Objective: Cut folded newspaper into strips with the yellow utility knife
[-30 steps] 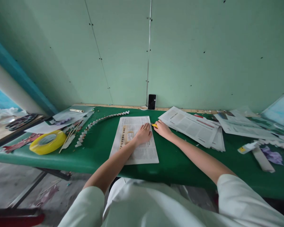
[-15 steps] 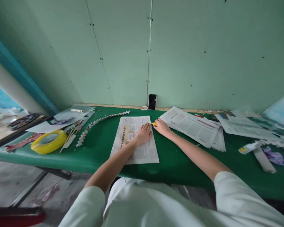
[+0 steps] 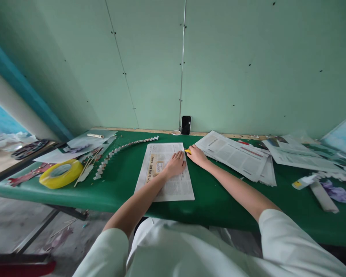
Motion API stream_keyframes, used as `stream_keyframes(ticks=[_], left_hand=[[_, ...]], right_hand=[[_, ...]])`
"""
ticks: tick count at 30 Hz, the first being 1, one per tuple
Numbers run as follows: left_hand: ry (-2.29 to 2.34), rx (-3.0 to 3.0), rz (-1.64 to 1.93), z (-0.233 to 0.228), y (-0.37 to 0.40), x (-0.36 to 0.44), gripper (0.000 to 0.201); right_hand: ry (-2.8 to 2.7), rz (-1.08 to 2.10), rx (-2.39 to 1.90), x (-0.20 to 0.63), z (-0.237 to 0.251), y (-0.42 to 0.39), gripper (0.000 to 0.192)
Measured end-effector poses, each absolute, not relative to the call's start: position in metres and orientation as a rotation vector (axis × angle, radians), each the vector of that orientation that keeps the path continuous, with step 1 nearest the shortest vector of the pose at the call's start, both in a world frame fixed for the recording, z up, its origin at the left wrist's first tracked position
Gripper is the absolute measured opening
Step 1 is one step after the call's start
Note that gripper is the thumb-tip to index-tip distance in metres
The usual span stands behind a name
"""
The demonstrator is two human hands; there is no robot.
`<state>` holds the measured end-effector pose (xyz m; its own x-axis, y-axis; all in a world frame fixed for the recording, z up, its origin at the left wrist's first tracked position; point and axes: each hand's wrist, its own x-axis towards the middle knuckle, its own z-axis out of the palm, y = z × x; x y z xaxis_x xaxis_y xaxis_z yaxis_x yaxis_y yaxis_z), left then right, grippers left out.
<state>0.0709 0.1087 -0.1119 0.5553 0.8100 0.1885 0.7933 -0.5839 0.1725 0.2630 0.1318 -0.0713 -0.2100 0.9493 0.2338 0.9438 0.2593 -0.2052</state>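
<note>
Newsprint near the tabletop's front edge was still pressed flat by the open left hand. A yellow cutter was kept gripped in the closed right hand at the sheet's far right corner; hardly any shift was seen, so the cut was judged barely begun.

Table: green top, set against a pale green wall.
Middle: a newspaper sheet lies flat, near the front edge.
Left: yellow tape roll, thin sticks, paper sheets — a folded paper chain curves back toward the middle.
Back edge: phone, upright against the wall.
Right: newspaper stack, more sheets behind, a white tube — purple scrap beside it.
</note>
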Motion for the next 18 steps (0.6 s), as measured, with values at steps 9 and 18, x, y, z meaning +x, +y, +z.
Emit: stream_keyframes(ticks=[9, 18], left_hand=[[1.388, 2.689, 0.374, -0.1094, 0.1081, 0.0711, 0.07], [1.394, 2.686, 0.372, -0.1093, 0.1079, 0.0715, 0.071]], right_hand=[[-2.226, 0.024, -1.79, 0.2606, -0.0654, 0.1312, 0.014], [-2.231, 0.023, -1.79, 0.2613, -0.065, 0.1351, 0.012]])
